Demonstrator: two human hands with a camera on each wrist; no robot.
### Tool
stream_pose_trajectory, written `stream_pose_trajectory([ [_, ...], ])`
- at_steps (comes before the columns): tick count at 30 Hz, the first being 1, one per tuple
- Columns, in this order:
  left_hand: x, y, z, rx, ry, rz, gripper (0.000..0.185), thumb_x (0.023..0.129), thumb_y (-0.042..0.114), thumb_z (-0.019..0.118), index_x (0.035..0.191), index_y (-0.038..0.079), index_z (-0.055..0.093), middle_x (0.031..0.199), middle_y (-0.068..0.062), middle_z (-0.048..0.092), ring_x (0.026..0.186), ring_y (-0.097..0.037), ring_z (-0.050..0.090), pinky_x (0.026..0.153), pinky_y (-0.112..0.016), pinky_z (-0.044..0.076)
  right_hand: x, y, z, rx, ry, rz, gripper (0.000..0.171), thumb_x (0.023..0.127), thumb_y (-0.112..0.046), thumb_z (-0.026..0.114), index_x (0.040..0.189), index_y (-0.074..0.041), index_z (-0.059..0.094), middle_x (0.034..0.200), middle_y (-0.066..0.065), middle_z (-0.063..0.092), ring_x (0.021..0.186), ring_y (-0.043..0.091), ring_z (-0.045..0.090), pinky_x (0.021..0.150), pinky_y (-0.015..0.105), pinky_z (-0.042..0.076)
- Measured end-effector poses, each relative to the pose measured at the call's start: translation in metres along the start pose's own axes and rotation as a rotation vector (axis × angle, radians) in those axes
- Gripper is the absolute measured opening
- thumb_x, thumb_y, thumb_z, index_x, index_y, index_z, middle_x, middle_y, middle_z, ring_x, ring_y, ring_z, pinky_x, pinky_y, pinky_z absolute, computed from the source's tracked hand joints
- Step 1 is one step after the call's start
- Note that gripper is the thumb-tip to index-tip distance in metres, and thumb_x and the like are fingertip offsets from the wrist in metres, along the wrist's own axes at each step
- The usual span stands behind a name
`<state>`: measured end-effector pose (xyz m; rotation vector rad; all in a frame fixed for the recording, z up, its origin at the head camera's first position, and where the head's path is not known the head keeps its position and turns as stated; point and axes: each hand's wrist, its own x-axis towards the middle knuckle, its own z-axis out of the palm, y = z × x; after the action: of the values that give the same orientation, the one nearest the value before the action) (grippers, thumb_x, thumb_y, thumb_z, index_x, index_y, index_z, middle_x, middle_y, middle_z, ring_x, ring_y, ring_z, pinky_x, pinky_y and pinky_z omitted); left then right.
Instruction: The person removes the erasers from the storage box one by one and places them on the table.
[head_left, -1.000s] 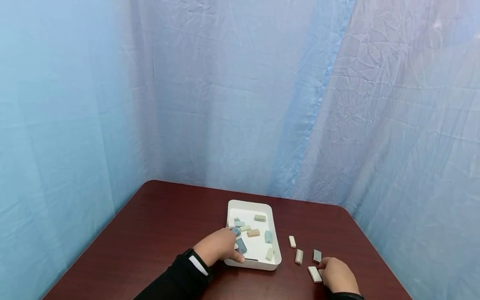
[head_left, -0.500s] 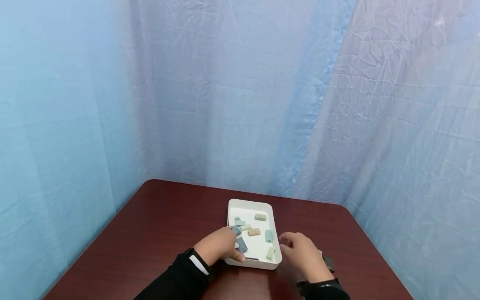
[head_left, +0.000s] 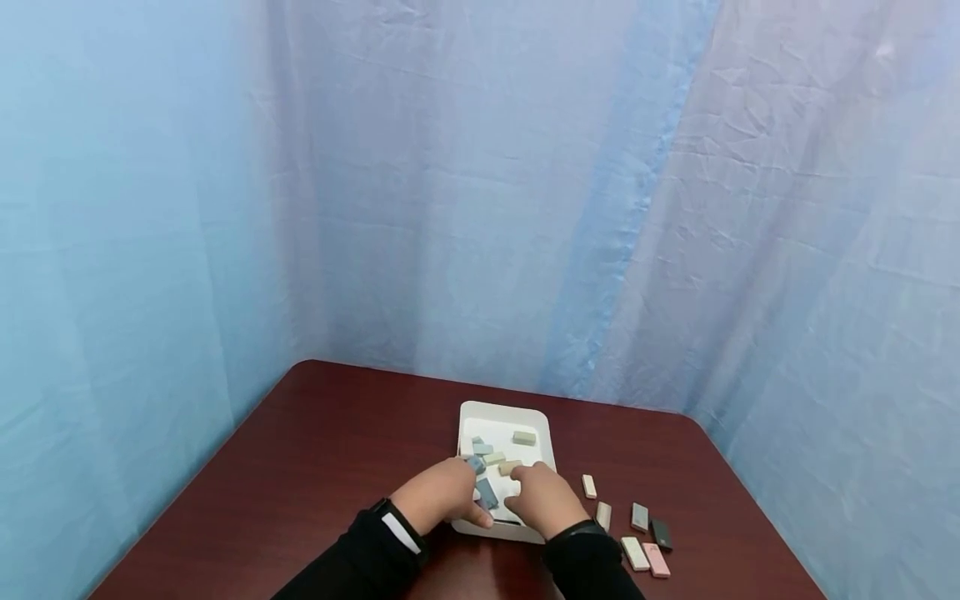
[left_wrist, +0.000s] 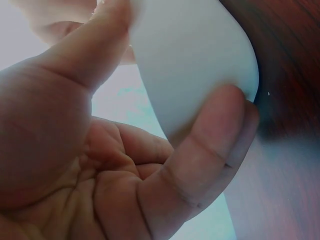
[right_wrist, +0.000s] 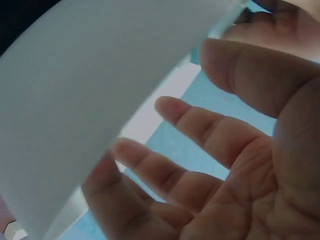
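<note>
My left hand (head_left: pixel 438 493) grip clamps white tray (head_left: pixel 501 414) near left corner, thumb on outer wall. Right hand (head_left: pixel 542 498) loose-fingered over near right rim, holding nothing visible. Tray's long axis runs away toward bench far edge.

a tray (head_left: pixel 543 425) sits mid-table (head_left: pixel 322 442) with blocks (head_left: pixel 523 437) inside; more blocks (head_left: pixel 639 517) lie on the table to its right; both hands (head_left: pixel 442 492) rest at its near edge.

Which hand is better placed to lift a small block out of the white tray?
Right, probably. The right hand hovers open over the white rectangular plastic tray beside a tan block, while the left hand grips the tray's near-left corner.
</note>
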<state>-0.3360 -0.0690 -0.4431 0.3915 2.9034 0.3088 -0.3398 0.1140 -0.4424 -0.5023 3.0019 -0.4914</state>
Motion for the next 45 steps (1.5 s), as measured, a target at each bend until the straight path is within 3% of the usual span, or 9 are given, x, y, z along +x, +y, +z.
stream_pose_trajectory([
  [6,0.001,0.001,-0.002,-0.069,-0.012,0.009,0.054,0.082,0.06,0.087,0.075,0.008,0.072,0.083,-0.001,0.062,0.072,-0.015,0.052,0.074,-0.032,0.047,0.004,0.004,0.007,-0.118,0.026,0.042,0.039,0.088,-0.017,0.084,0.123,-0.003,0.076,0.114,0.018,0.076,0.107,0.038,0.072,0.089,0.053,0.059],
  [10,0.003,0.001,-0.004,-0.022,0.011,0.006,0.058,0.082,0.062,0.086,0.081,0.006,0.073,0.083,-0.002,0.063,0.072,-0.014,0.051,0.076,-0.031,0.047,0.004,0.005,0.006,-0.15,0.02,-0.003,0.028,0.085,-0.013,0.086,0.11,-0.003,0.077,0.095,0.012,0.075,0.089,0.03,0.07,0.076,0.045,0.057],
  [14,0.004,0.003,-0.004,0.034,0.019,-0.008,0.065,0.081,0.065,0.085,0.091,0.001,0.075,0.092,-0.005,0.069,0.078,-0.012,0.053,0.083,-0.03,0.05,0.004,0.007,0.006,-0.161,-0.006,-0.025,0.018,0.085,-0.014,0.088,0.088,-0.005,0.073,0.079,0.008,0.065,0.074,0.022,0.059,0.066,0.039,0.047],
  [20,-0.002,0.002,-0.001,-0.007,0.023,0.003,0.063,0.08,0.06,0.088,0.091,-0.001,0.077,0.109,-0.011,0.075,0.083,-0.013,0.057,0.087,-0.031,0.053,0.002,0.01,0.012,-0.155,-0.09,0.023,0.028,0.091,-0.015,0.084,0.073,-0.009,0.064,0.066,0.003,0.057,0.061,0.016,0.052,0.061,0.033,0.042],
  [27,-0.001,0.001,-0.001,-0.001,0.036,0.007,0.06,0.08,0.061,0.087,0.082,0.002,0.076,0.09,-0.008,0.071,0.076,-0.014,0.056,0.082,-0.031,0.052,0.003,0.017,0.015,-0.092,-0.038,-0.022,0.035,0.089,-0.012,0.084,0.063,-0.011,0.059,0.06,-0.002,0.054,0.056,0.013,0.046,0.058,0.031,0.039],
  [34,-0.001,0.001,0.0,-0.004,0.05,-0.009,0.065,0.079,0.061,0.089,0.094,-0.001,0.076,0.106,-0.009,0.073,0.082,-0.013,0.056,0.086,-0.031,0.053,-0.001,0.022,0.013,-0.021,0.012,-0.064,0.034,0.084,-0.012,0.086,0.062,-0.013,0.061,0.058,-0.005,0.055,0.055,0.011,0.047,0.054,0.029,0.038],
  [45,-0.003,0.001,-0.001,-0.035,0.048,0.006,0.06,0.08,0.059,0.089,0.087,0.002,0.075,0.099,-0.008,0.071,0.079,-0.013,0.054,0.084,-0.031,0.052,-0.004,0.026,0.005,0.073,0.053,-0.036,0.026,0.082,-0.013,0.087,0.072,-0.013,0.063,0.068,-0.002,0.058,0.062,0.014,0.05,0.058,0.032,0.042],
])
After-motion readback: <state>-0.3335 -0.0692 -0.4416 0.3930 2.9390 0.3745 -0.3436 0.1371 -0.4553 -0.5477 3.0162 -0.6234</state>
